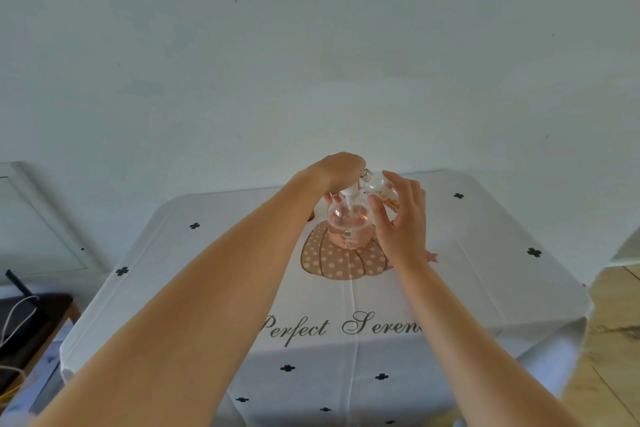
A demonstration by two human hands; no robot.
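Left hand [341, 170] palm-down atop pump bottle [348, 229]

A pumpkin-print tablecloth [485, 274] lies before a white wall [311, 45].

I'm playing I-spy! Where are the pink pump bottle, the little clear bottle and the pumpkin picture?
pink pump bottle [348, 232], head view, on its round belly.
little clear bottle [375, 184], head view, on its clear body.
pumpkin picture [332, 265], head view, on its dotted lower middle.
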